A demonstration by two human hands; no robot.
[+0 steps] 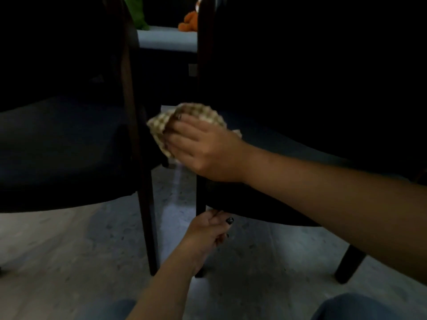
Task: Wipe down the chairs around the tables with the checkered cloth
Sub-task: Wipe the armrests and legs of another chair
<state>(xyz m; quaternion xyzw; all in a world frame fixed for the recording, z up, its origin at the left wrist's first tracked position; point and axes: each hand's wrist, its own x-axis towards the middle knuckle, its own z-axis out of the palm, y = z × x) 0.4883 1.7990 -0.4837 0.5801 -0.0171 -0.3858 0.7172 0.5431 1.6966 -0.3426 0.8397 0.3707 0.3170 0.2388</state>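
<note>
Two dark chairs stand side by side in dim light, one on the left (64,146) and one on the right (312,112). My right hand (203,151) presses the bunched checkered cloth (161,125) against the left front corner of the right chair's seat, fingers curled over the cloth. Lower down, my left hand (208,229) grips the front left leg (200,197) of the right chair just under the seat edge.
A pale speckled floor (69,250) runs beneath the chairs. Behind the gap between the chairs a blue surface (166,38) carries an orange plush toy (188,21) and a green one (138,12). My knees in jeans (351,308) show at the bottom.
</note>
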